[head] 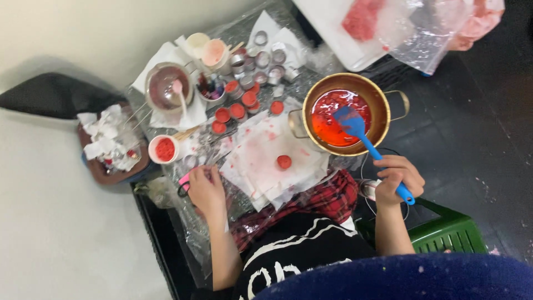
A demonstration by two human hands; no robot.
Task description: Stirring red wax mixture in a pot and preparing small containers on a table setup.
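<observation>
Nearest the camera, a dark blue rounded edge and a black garment with white lettering fill the bottom of the view, with red plaid cloth (pixel 333 197) over the lap. Right hand (pixel 397 178) is closed around the end of a blue silicone spatula (pixel 363 136), whose blade sits in red melted liquid inside a round gold-coloured metal pot (pixel 383 114) with two side handles, standing at the right of the table. Left hand (pixel 205 189) rests curled on pink-handled scissors (pixel 185 182) at the table's near left edge; whether it truly grips them I cannot tell.

White stained paper sheets (pixel 266 161) carry one small round tin filled with red (pixel 284 161); more filled tins (pixel 237 108) cluster behind, beside a white cup of red granules (pixel 164 149).

Judging by looks, the spatula is light with a flexible blade and a stiff handle, best held near its end as now. The pot seems heavy and possibly hot, its liquid likely to slosh; the side handles are the place to hold.
</observation>
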